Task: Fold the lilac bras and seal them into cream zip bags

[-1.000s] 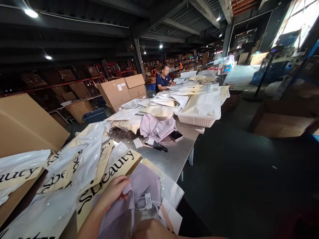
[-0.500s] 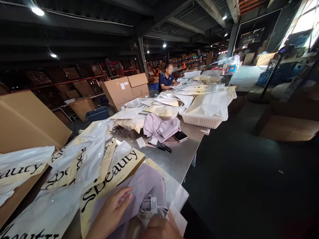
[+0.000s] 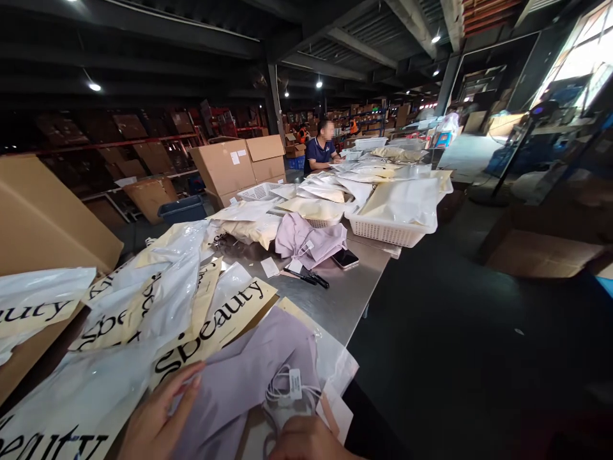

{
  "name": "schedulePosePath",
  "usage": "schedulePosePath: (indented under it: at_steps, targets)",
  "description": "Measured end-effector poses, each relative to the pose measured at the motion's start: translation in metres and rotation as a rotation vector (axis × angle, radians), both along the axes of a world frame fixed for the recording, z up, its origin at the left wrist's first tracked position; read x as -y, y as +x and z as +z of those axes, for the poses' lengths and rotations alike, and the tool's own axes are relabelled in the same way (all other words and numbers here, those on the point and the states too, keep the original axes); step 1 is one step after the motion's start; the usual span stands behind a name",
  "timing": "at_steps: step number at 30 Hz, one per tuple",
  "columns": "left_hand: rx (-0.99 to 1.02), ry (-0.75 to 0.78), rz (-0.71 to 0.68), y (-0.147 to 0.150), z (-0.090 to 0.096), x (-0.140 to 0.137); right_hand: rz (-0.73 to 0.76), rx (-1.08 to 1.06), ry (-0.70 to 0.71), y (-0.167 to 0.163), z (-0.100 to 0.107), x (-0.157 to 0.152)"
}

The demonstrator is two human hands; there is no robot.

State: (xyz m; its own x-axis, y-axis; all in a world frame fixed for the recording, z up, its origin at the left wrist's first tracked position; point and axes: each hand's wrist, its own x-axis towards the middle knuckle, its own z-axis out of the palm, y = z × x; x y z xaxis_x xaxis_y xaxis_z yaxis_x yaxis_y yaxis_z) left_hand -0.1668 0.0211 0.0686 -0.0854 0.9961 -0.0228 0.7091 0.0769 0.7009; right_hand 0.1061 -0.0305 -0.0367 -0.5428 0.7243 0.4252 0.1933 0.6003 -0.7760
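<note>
A lilac cloth (image 3: 249,364) is spread at the near end of the metal table, its folded edge at my left fingertips. My left hand (image 3: 163,412) pinches that edge between thumb and fingers. My right hand (image 3: 306,441) is closed at the bottom of the view, and whatever it grips is hidden. Just above it, white cords (image 3: 278,386) lie looped on the cloth with a small printed label (image 3: 294,383). A white card (image 3: 338,412) sticks out beside my right hand. Under the cloth, a clear-and-cream bag (image 3: 335,358) shows.
Plastic bags printed "beauty" (image 3: 230,319) cover the left side. Further along are a crumpled lilac cloth (image 3: 306,239), black pens (image 3: 306,276), a phone (image 3: 345,258) and a white basket (image 3: 387,229) of packets. A seated co-worker (image 3: 320,150) is at the far side. Cardboard boxes (image 3: 225,169) stand behind.
My left hand has moved left, drawing the lilac cloth's edge with it, so more of the cloth lies spread. My right hand stays near the cords. The view has shifted slightly.
</note>
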Motion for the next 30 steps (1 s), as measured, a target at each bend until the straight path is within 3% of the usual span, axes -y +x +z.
schedulePosePath:
  at_steps: [3,7,10,16,19,22,27,30]
  targets:
    - [-0.044,0.139,0.052,-0.002,-0.002,0.007,-0.109,-0.096,-0.27,0.013,0.033,0.016]
    - [-0.14,0.318,0.098,0.003,0.002,0.012,-0.193,-0.389,-0.815,0.023,0.064,0.026]
    - [-0.119,0.299,0.192,0.002,-0.001,0.006,-0.21,-0.619,-1.113,0.019,0.067,0.022]
    - [0.004,0.196,0.416,-0.01,-0.011,0.0,-0.231,-0.768,-1.446,-0.006,0.067,0.022]
    - [0.134,0.128,0.51,-0.021,-0.019,-0.003,-0.205,-0.764,-1.539,-0.026,0.068,0.012]
    - [0.281,0.002,0.502,-0.029,-0.026,-0.005,-0.221,-0.809,-1.532,-0.05,0.068,-0.01]
    - [0.378,-0.078,0.274,-0.019,-0.028,-0.005,-0.401,-0.78,-1.514,-0.08,0.068,-0.052]
    - [0.429,-0.037,0.097,-0.008,-0.02,-0.001,-0.516,-0.785,-1.439,-0.076,0.073,-0.073]
